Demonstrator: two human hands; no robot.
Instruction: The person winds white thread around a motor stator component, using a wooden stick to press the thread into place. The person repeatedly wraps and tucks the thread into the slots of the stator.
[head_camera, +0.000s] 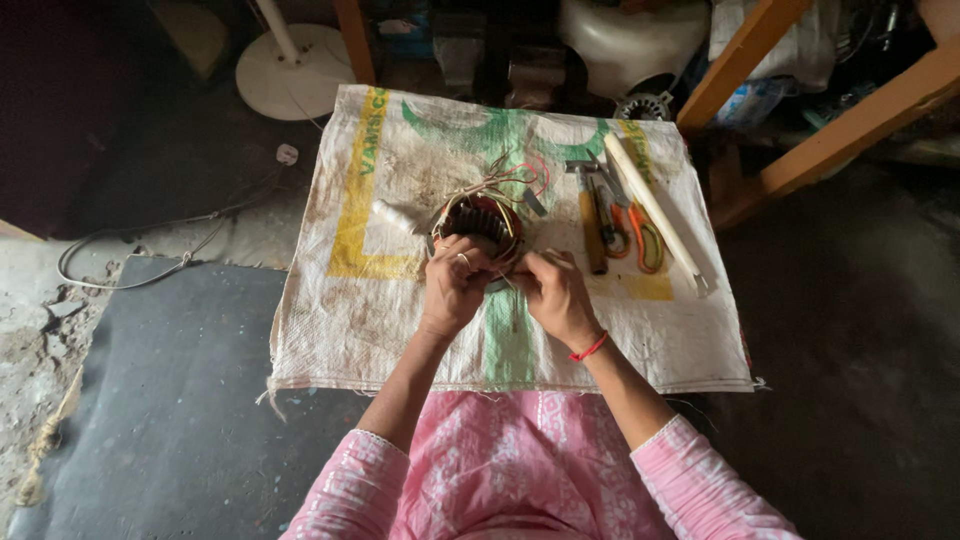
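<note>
Gripping a wound stator (484, 222) with both hands: left hand (455, 284) closed on its near rim, right hand (556, 294) pinching a thin stick (556, 259) beside it. I see the stator on a woven sack (380, 300), with a hammer (588, 215) and scissors (640, 235) lying to its right.

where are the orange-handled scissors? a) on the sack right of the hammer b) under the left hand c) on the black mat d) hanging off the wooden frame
a: the scissors lie on the sack just right of the hammer, beside a long white stick.
</note>
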